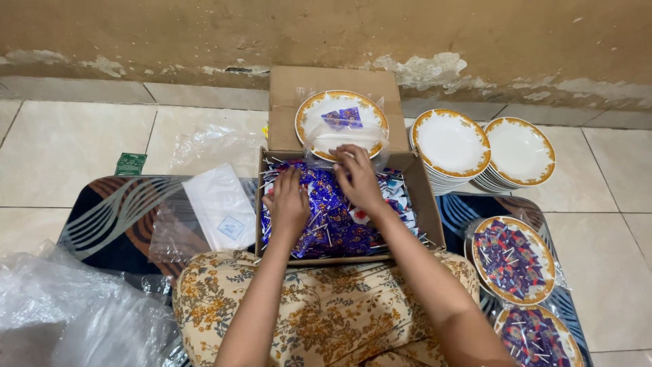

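Note:
A cardboard box lies in front of my lap, filled with purple-wrapped lollipops on white sticks. My left hand rests flat on the lollipops at the left side of the box. My right hand reaches to the far edge of the box, its fingers touching a clear plastic bag that holds a white plate with an orange-gold rim. A few lollipops lie on that plate. The bagged plate rests on the box's raised flap.
Two stacks of matching plates stand on the tiled floor at the right. Two bagged plates of lollipops lie on the patterned mat at the lower right. Flat plastic bags lie left of the box, crumpled plastic at the lower left.

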